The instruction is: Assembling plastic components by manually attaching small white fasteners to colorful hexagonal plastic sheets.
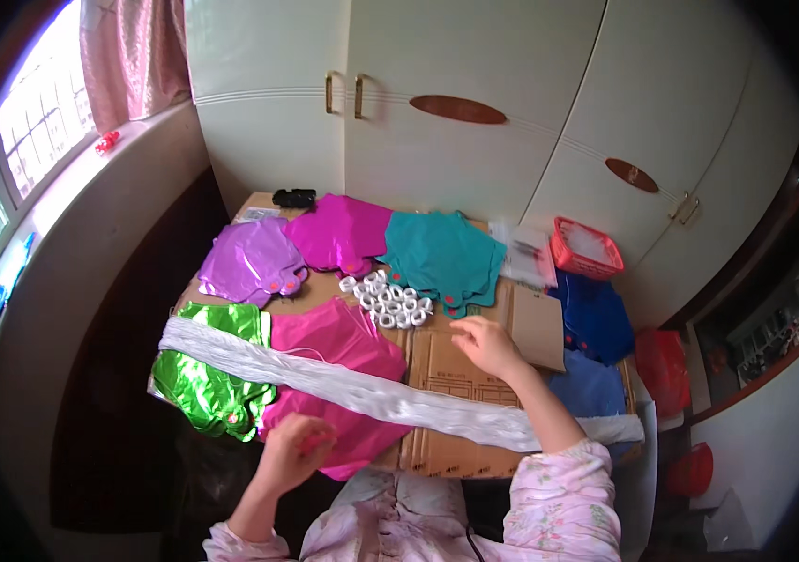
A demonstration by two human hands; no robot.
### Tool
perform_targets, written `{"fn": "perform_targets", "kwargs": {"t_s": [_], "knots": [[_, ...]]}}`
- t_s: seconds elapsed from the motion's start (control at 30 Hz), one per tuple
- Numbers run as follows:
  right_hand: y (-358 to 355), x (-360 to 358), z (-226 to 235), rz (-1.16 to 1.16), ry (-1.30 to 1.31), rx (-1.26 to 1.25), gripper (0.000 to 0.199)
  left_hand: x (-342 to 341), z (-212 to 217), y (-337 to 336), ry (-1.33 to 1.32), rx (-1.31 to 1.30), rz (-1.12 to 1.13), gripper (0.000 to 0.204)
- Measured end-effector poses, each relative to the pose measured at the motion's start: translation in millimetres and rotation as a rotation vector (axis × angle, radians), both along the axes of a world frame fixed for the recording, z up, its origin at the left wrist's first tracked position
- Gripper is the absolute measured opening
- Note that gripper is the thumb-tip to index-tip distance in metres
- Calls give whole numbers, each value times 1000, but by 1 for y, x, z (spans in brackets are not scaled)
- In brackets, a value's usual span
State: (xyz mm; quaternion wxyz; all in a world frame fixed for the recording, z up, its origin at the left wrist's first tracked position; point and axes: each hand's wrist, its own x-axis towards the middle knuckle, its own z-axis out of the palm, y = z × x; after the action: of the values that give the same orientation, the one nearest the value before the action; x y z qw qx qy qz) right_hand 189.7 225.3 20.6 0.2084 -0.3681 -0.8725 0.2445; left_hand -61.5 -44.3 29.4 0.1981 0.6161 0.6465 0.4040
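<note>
Left hand (296, 451): fingers curled, over the near-left edge of the pink foil stack (341, 348); reddish patch at its fingertips, unclear; cannot tell whether it pinches anything. Right hand (488, 347): fingers loosely bent, above bare cardboard on the table (446, 367); cannot tell whether a fine thread lies between the fingertips.

White string hank (380, 398): runs from far left to near right between the hands, across the green foil stack (216, 389) and the pink one, covering part of both. Right forearm hides a stretch of it; a loose strand loops off over the pink foil.

Beyond: white rings (388, 302) in a cluster, some overlapping; purple (247, 258), magenta (336, 232) and teal (446, 258) stacks along the far side. Right: grey-brown card (538, 328), blue stack (594, 318) partly covered, red basket (587, 248) with whitish contents, indistinct. Black object (293, 198) far left, kind unclear.
</note>
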Motion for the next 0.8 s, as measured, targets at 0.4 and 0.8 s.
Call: {"fn": "perform_targets", "kwargs": {"t_s": [0.4,0.8], "knots": [[-121,89,-11,61,-444,254,69,-56,-14,88,929,-106,-143,69],[-107,99,-20,123,-228,72,20,-92,-13,78,860,-75,-160,32]]}}
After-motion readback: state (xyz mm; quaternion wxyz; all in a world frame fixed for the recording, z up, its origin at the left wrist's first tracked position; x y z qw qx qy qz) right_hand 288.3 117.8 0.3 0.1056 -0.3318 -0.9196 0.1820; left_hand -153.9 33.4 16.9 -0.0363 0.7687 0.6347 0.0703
